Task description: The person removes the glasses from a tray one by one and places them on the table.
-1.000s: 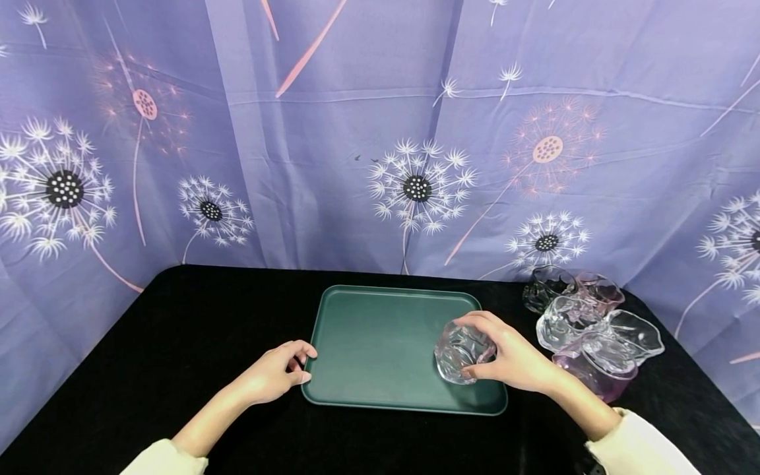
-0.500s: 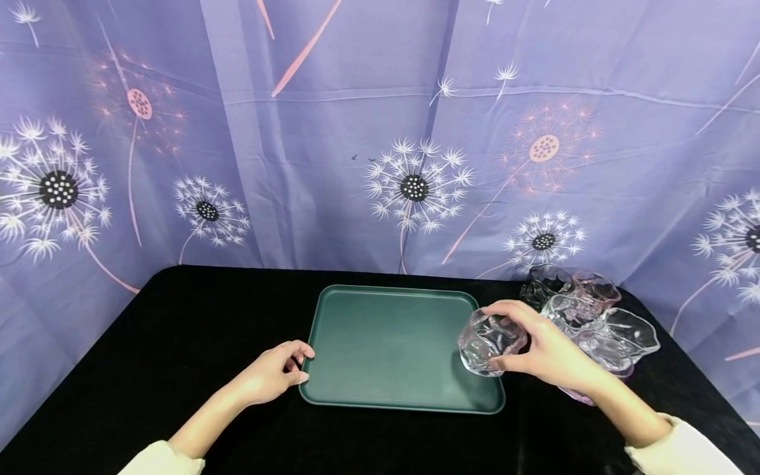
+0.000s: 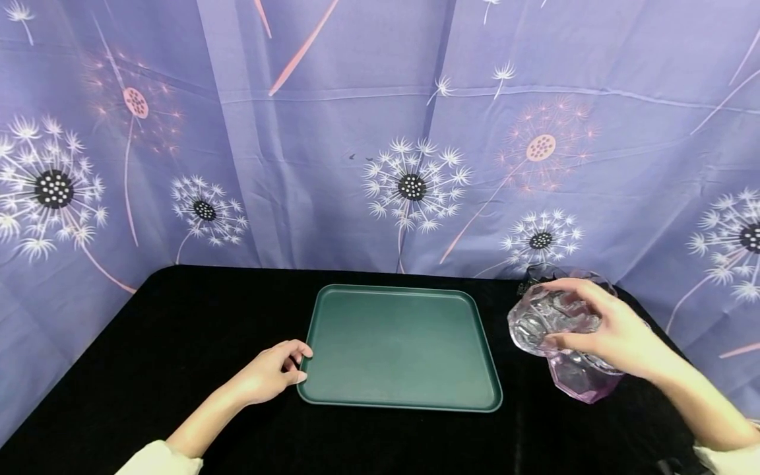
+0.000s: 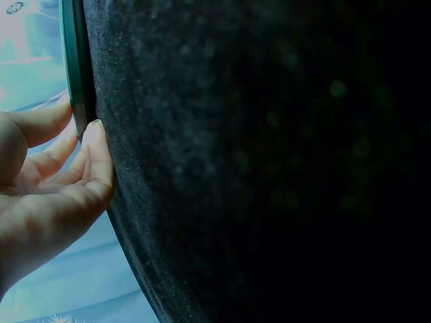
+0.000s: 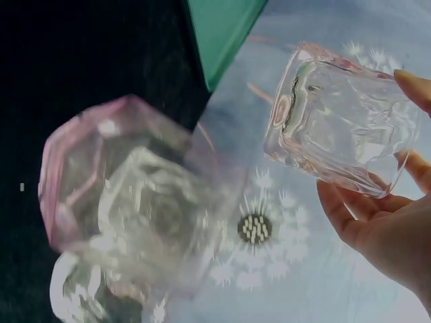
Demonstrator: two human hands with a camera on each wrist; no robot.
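My right hand [image 3: 620, 333] grips a clear drinking glass [image 3: 531, 323] with a faint pink tint, thumb and fingers spread round it. In the right wrist view this glass [image 5: 343, 128] lies tilted, its thick base pointing left. My left hand [image 3: 270, 376] holds the left rim of a green rectangular tray [image 3: 404, 349], thumb and index fingertips at the edge. Below the held glass stands a purple-tinted glass [image 3: 584, 382]. The right hand and held glass hide most of the other glasses behind.
A dark-tinted glass [image 3: 527, 282] shows partly at the table's back right. Another clear glass [image 5: 84, 289] sits near the purple one. Black cloth [image 3: 225, 316] covers the table, and a purple dandelion-print curtain [image 3: 320, 165] hangs behind and at the sides.
My right hand has carried the glass from above the tray's right side rightward to the group of glasses. The left hand has stayed at the tray's rim.
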